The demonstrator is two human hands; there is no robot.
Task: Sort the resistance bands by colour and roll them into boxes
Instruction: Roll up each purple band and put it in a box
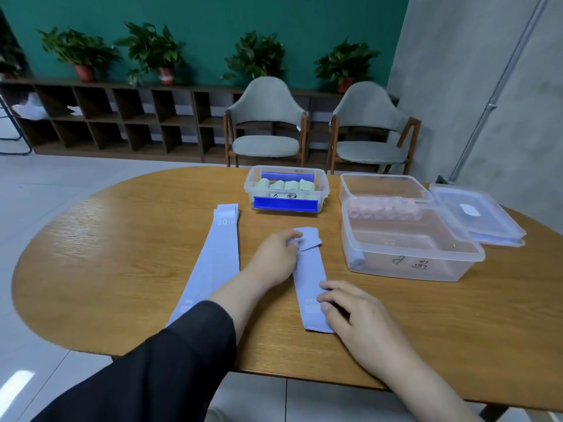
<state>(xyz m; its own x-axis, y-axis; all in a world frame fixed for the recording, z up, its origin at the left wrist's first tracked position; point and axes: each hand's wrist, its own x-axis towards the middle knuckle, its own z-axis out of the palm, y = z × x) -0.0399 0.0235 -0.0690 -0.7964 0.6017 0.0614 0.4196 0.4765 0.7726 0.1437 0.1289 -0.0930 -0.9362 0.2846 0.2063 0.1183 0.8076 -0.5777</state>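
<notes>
A light blue resistance band (309, 278) lies flat on the wooden table (122, 269) in front of me. My left hand (274, 257) pinches its far end, which is folded back over itself. My right hand (350, 312) presses fingers down on the band's near end. A stack of blue bands (213, 263), marked 20 LB, lies to the left. A small clear box (286, 190) with blue clips holds several pale green rolls. A larger clear box (408, 245) on the right holds pink rolls at its far side and one blue roll (357, 259) at its near left corner.
Another clear box (380, 185) stands behind the large one. Two lids (478, 214) lie stacked at the far right of the table. Two grey chairs (268, 123) stand beyond the table, with a low shelf of potted plants along the green wall.
</notes>
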